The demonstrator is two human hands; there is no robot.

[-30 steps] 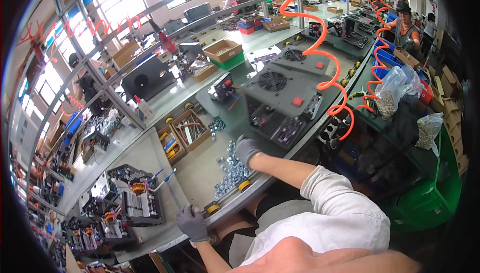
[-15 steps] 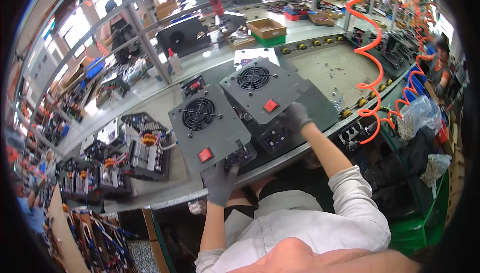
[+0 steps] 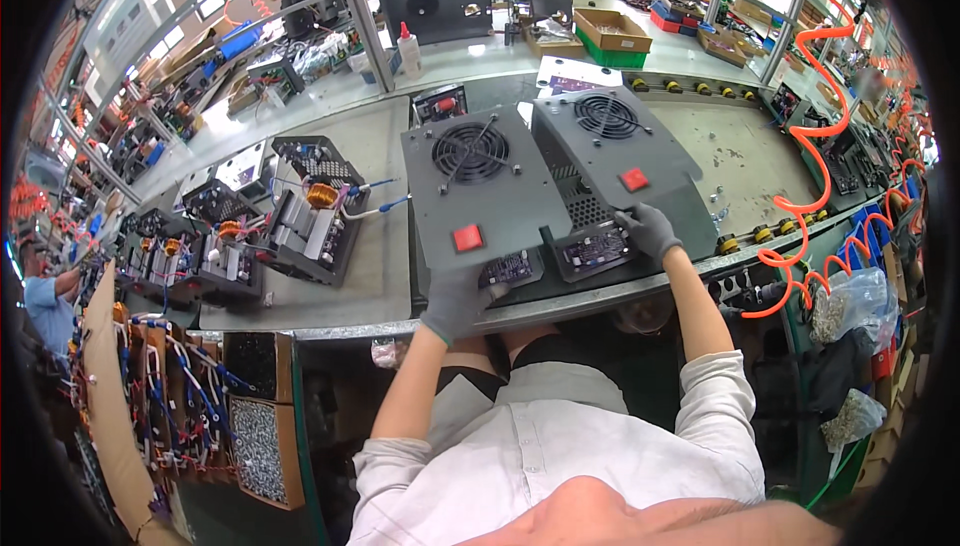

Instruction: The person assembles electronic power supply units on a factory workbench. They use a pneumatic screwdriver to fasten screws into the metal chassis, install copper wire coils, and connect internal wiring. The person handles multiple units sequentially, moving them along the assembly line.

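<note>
Fingers: right hand (image 3: 652,233) bent, left hand (image 3: 455,304) partly hidden; can't tell if either grips. Left's at left fan case (image 3: 512,208) near edge; right's at right fan case (image 3: 672,151), just right of left fan case. Coil unit (image 3: 318,221) left of it.

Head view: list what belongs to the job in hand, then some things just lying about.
Job in hand:
- left fan case, left hand at its front edge
- right fan case, right hand at its front

Apparently lying about:
- squeeze bottle
- brown box
- clear bag
</note>
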